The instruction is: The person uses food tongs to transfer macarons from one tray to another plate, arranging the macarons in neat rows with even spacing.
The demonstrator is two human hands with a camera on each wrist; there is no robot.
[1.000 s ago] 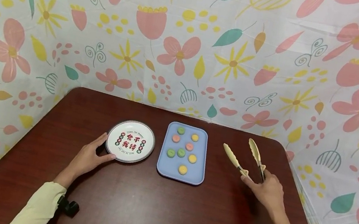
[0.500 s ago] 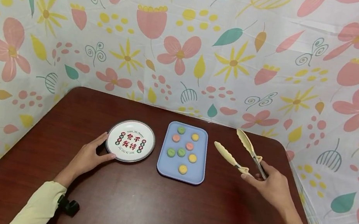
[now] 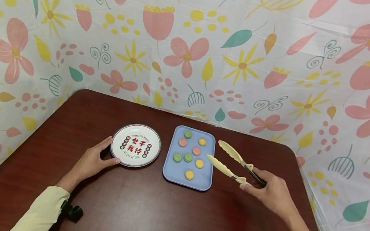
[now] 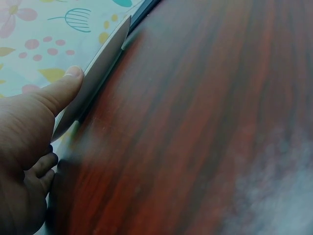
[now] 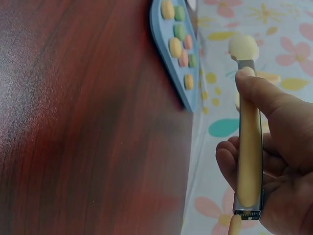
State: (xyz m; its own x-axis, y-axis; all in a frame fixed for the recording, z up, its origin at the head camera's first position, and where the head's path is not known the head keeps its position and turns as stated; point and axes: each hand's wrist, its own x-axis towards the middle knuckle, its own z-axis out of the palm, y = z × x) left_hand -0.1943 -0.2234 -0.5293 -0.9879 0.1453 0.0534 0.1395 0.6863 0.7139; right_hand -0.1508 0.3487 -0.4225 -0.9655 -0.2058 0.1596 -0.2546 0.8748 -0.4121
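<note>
Moved: we are seeing the tongs (image 3: 224, 168) swinging leftward since a second ago, from the right part of the table (image 3: 141, 209) to the right side of the blue tray (image 3: 177, 175), while the right hand (image 3: 272, 192) is shifting only a little
Tong tips: the nearer one is overlapping the tray's right edge in the head view, the farther one is showing just beside it; the two are standing apart, and we are not managing to tell their height
Right fingers: grasping the tongs, the thumb pressing along one handle
Tray: sitting right of the white plate (image 3: 135, 145) and bearing eight macarons (image 3: 188, 157), three green, three yellow, two pink
Left fingers: the left hand (image 3: 90, 161) is holding the plate at its left and near rim
Edges: we are finding a narrow strip of wood running between plate and tray, with the tray's far edge lying near the flowered cloth (image 3: 187, 55)
Room: wood is stretching broadly below the tray, between the forearms
Unchanged: plate, tray and macarons are keeping their places
</note>
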